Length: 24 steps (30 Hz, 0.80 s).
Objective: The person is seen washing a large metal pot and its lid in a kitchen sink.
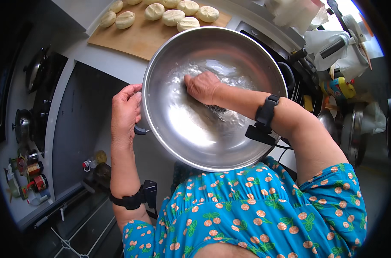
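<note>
A large stainless-steel wok (189,135) is tilted in front of my body, with some clear water (237,80) inside. My left hand (126,106) grips the wok at its left rim, just above a dark side handle (140,130). Down in the bowl, my right hand (202,87) is curled against the wet metal. Whatever its fingers may hold is hidden under the hand. A dark, grainy patch (217,109) shows below the wrist; whether it is a scourer or a reflection I cannot tell.
Behind the wok, several pale dough buns (173,17) rest on a wooden board (130,40). A black stove (298,90) is at the right, near plastic bags (327,48) and a yellow bottle (339,87). Lidded pots (22,125) and bottles (37,182) stand at the left.
</note>
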Each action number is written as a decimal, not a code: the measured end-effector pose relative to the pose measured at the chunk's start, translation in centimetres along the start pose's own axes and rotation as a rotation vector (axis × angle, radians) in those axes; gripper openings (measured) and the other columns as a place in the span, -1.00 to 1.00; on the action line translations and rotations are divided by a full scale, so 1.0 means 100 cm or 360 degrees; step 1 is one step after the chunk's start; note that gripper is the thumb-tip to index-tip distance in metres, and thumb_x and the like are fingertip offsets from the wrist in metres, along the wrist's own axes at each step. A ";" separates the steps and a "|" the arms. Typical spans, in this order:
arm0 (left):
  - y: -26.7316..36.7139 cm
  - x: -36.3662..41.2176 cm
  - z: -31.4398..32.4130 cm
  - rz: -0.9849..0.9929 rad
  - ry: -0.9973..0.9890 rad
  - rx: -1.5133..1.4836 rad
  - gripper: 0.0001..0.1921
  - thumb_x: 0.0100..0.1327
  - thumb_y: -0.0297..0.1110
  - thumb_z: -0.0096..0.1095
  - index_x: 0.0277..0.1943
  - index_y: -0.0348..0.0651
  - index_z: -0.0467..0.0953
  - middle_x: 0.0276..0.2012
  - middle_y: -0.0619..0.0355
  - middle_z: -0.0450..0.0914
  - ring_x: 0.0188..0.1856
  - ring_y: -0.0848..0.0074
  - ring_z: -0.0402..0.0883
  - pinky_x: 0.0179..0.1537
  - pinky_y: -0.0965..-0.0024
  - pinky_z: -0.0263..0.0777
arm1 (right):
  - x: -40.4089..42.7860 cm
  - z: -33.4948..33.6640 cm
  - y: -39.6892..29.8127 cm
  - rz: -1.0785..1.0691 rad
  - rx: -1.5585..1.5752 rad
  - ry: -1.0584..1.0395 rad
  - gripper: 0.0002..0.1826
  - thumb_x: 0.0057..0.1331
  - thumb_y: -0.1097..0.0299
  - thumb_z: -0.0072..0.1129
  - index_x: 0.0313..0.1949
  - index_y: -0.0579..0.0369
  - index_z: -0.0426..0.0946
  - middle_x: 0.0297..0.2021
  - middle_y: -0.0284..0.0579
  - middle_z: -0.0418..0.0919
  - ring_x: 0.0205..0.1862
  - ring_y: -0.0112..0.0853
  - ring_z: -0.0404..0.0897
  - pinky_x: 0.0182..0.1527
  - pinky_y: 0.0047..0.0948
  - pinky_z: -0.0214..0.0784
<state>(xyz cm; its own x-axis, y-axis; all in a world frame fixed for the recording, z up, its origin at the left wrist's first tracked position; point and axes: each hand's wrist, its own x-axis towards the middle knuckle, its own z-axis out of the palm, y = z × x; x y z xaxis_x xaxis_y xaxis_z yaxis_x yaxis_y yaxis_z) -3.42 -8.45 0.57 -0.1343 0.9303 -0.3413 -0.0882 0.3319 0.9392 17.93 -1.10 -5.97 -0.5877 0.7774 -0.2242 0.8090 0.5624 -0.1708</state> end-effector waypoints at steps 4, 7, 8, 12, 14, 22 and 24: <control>-0.002 -0.002 -0.008 -0.0088 -0.0079 -0.0040 -0.78 0.23 -0.58 -0.08 -0.09 -0.38 0.44 -0.57 0.33 0.37 -0.72 0.88 0.12 -0.78 0.74 -0.04 | -0.015 0.008 -0.013 -0.0074 -0.0080 -0.0098 -0.83 0.20 0.38 -0.20 -0.31 0.22 0.29 -0.62 0.09 0.51 -0.50 -0.02 0.57 -0.42 -0.10 0.39; -0.005 0.001 -0.010 0.0030 -0.0088 -0.0067 -0.79 0.23 -0.57 -0.08 -0.10 -0.39 0.43 -0.56 0.32 0.39 -0.72 0.88 0.12 -0.78 0.74 -0.03 | -0.052 0.011 -0.020 -0.0442 -0.0054 -0.0201 -0.83 0.18 0.37 -0.13 -0.33 0.23 0.29 -0.65 0.06 0.50 -0.54 -0.05 0.56 -0.45 -0.13 0.38; -0.003 -0.002 -0.008 -0.0017 -0.0081 -0.0065 -0.81 0.26 -0.57 -0.09 -0.12 -0.38 0.43 -0.58 0.34 0.37 -0.73 0.88 0.12 -0.79 0.75 -0.01 | -0.065 0.011 -0.021 -0.0483 0.0006 -0.0291 -0.82 0.17 0.36 -0.11 -0.34 0.23 0.29 -0.66 0.05 0.50 -0.55 -0.06 0.56 -0.46 -0.14 0.38; -0.005 -0.004 -0.007 0.0006 -0.0035 -0.0044 -0.81 0.24 -0.58 -0.08 -0.11 -0.40 0.43 -0.54 0.32 0.39 -0.71 0.88 0.13 -0.78 0.74 -0.02 | -0.083 0.009 -0.025 -0.0558 0.0000 -0.0357 -0.79 0.18 0.30 -0.11 -0.36 0.22 0.29 -0.69 0.02 0.49 -0.57 -0.09 0.56 -0.49 -0.14 0.36; -0.006 -0.004 -0.009 -0.0011 -0.0058 -0.0076 -0.81 0.24 -0.58 -0.08 -0.12 -0.40 0.43 -0.54 0.32 0.40 -0.71 0.88 0.13 -0.78 0.74 -0.02 | -0.070 0.006 -0.033 -0.0381 -0.0024 -0.0389 -0.81 0.22 0.34 -0.19 -0.36 0.22 0.33 -0.61 0.07 0.53 -0.49 -0.03 0.57 -0.41 -0.11 0.37; -0.005 -0.002 -0.008 -0.0012 -0.0091 -0.0049 -0.82 0.25 -0.57 -0.07 -0.12 -0.39 0.44 -0.53 0.32 0.41 -0.71 0.88 0.13 -0.77 0.74 0.01 | -0.005 0.002 0.010 0.0052 -0.0152 -0.0050 -0.78 0.23 0.37 -0.24 -0.25 0.19 0.36 -0.50 0.10 0.57 -0.38 -0.04 0.59 -0.31 -0.15 0.41; -0.009 -0.003 -0.010 0.0025 -0.0048 -0.0059 -0.82 0.25 -0.56 -0.06 -0.12 -0.39 0.44 -0.54 0.33 0.41 -0.71 0.88 0.13 -0.77 0.74 0.02 | -0.017 0.003 0.026 0.0098 -0.0187 -0.0048 -0.78 0.23 0.37 -0.23 -0.24 0.19 0.36 -0.49 0.10 0.57 -0.36 -0.04 0.60 -0.31 -0.15 0.41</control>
<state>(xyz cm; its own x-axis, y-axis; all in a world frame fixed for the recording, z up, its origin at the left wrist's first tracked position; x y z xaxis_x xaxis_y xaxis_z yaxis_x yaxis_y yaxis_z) -4.32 -9.17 -0.24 -0.1060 0.9399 -0.3247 -0.1226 0.3116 0.9423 21.03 -1.07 -6.30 -0.5356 0.8036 -0.2596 0.8377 0.5445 -0.0428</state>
